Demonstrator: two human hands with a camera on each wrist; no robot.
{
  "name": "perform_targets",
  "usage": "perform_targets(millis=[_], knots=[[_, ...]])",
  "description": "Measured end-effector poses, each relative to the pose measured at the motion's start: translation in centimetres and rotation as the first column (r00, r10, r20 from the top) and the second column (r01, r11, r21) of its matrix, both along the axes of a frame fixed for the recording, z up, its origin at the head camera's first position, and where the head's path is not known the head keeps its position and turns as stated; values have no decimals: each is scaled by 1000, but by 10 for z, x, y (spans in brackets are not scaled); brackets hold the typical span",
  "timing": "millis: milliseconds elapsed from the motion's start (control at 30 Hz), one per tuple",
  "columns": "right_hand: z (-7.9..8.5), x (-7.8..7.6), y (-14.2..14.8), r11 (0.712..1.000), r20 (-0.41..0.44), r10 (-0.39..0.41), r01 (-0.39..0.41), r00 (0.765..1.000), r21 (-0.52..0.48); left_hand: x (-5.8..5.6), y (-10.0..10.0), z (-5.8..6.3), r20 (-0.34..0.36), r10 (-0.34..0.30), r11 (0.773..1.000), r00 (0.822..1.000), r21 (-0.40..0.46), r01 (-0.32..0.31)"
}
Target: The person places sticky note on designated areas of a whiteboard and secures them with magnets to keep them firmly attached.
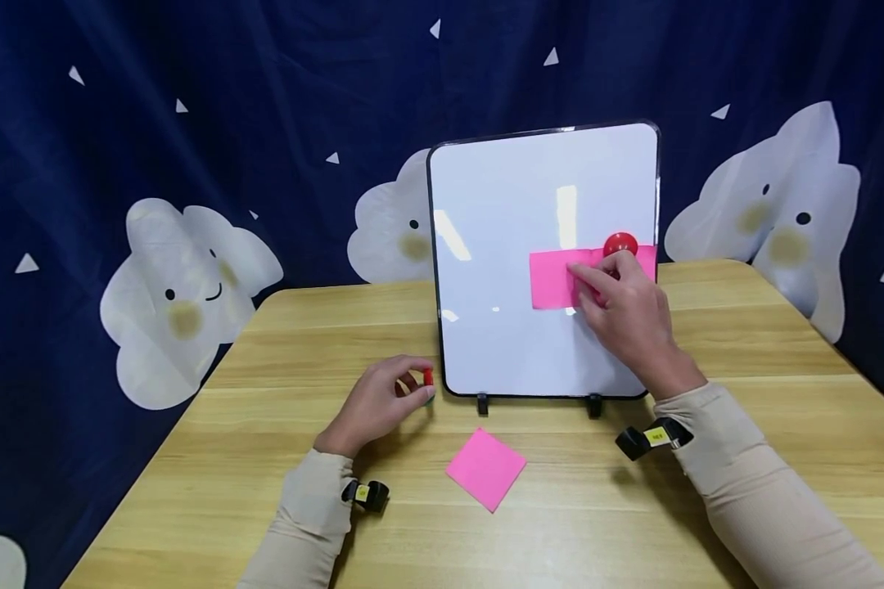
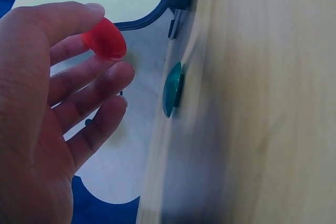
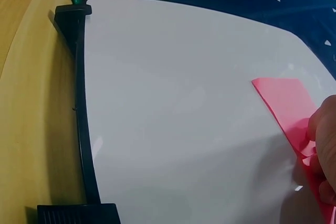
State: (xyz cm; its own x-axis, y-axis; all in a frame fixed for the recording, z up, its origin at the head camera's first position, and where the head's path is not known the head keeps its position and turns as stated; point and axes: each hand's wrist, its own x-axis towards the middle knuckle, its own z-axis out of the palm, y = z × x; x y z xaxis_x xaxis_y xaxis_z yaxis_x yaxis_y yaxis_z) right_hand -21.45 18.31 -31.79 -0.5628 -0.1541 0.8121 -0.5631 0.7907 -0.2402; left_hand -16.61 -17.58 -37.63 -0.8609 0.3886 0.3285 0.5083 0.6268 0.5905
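Between thumb and index finger my left hand pinches a round red magnet, its other fingers loosely bent. A green magnet stands on its edge on the table beside that hand. At the whiteboard, the thumb and index finger of my right hand pinch the right side of a pink sticky note. Another pink note lies beside it toward the board's right edge, partly covered by the hand. A larger red magnet sits just above my right knuckles.
One pink sticky note lies on the wooden table in front of the board. Two black feet hold the board upright. Behind the table hangs a dark blue curtain with clouds and small white triangles.
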Motion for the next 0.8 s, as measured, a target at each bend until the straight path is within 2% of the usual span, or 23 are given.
perform_targets(millis=[267,633,800], knots=[[-3,0,-1,1000,-22,-13,13,1000,-9,0,1,-1,-18,-3,1000,1000,-9,3],[-4,2,0,999,-11,-26,26,1000,-25,0,5,-2,-48,3,1000,999,-12,-4],[-3,1,-2,1000,-3,-19,19,1000,-23,-1,8,1,-104,30,1000,994,7,-29]])
